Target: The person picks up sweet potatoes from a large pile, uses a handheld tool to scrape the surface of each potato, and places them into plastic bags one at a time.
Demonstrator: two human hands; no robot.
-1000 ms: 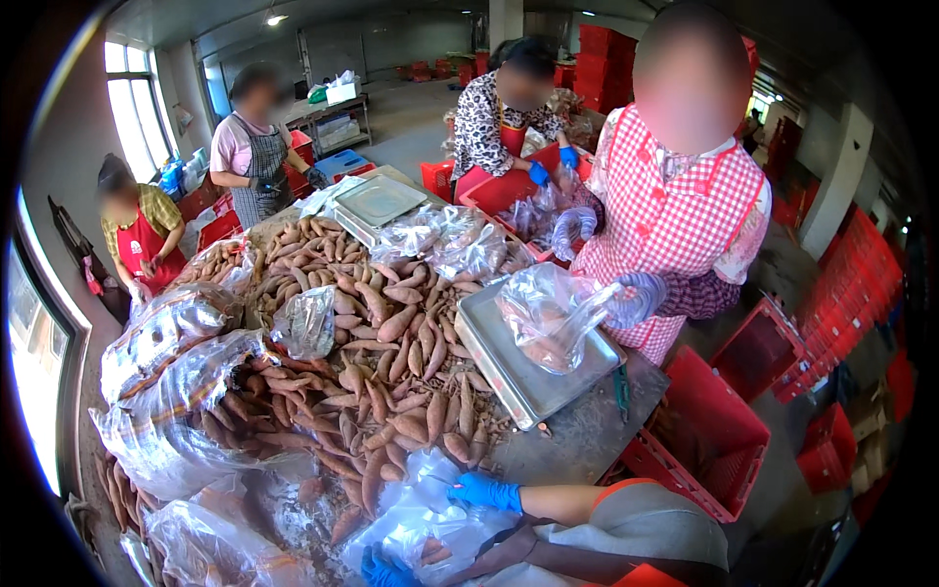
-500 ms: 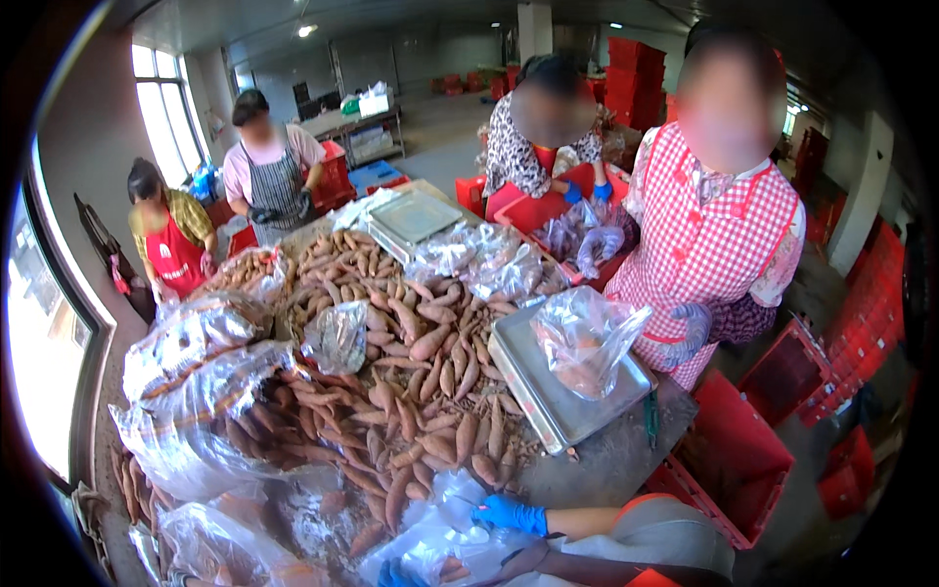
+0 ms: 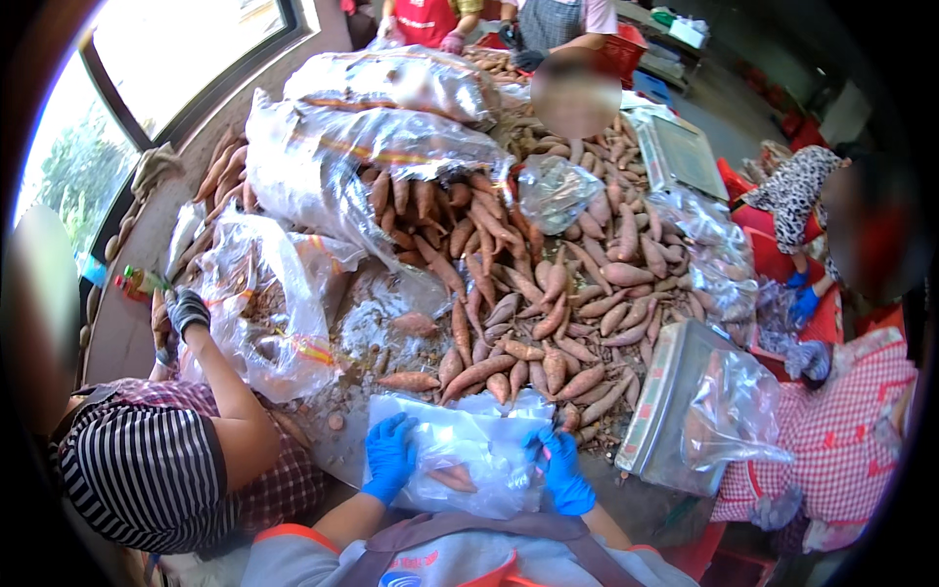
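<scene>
A clear plastic bag [image 3: 460,440] lies spread at the table's near edge, with sweet potato showing through its lower part. My left hand [image 3: 389,457], in a blue glove, has its fingers closed on the bag's left side. At the right side, my blue-gloved right hand [image 3: 561,472] pinches the bag's edge. Just beyond the bag spreads a heap of loose sweet potatoes [image 3: 553,367]. Large plastic sacks [image 3: 323,157] lie left of the heap, with more sweet potatoes spilling out of one.
To the right, a scale [image 3: 653,401] carries a filled clear bag [image 3: 729,416]. A second scale [image 3: 680,152] stands farther back. A co-worker in a striped head covering [image 3: 147,470] bends close on my left. Others stand around the table, one in a checked apron [image 3: 831,440] on the right.
My view has swung left and down, bringing both my hands and the co-worker on the left into sight. My right hand now grips the bag's right edge.
</scene>
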